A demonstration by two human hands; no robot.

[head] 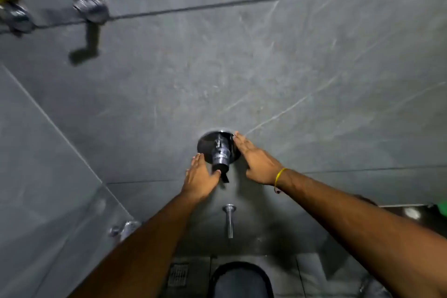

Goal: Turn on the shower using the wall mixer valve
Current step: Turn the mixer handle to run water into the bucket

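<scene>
A chrome wall mixer valve (219, 149) with a round plate and a dark lever pointing down sits on the grey tiled wall. My left hand (199, 178) is flat and open just left of and below it, its thumb touching the lever's lower end. My right hand (256, 159) lies open on the valve's right side, fingertips at the plate's rim. A yellow thread circles the right wrist. Neither hand grips anything.
A chrome spout (229, 219) juts from the wall below the valve. Two wall fittings with yellow tape (90, 5) are at the upper left. A glass partition (48, 201) stands left, a floor drain (178, 274) and a bucket (242, 280) lie below.
</scene>
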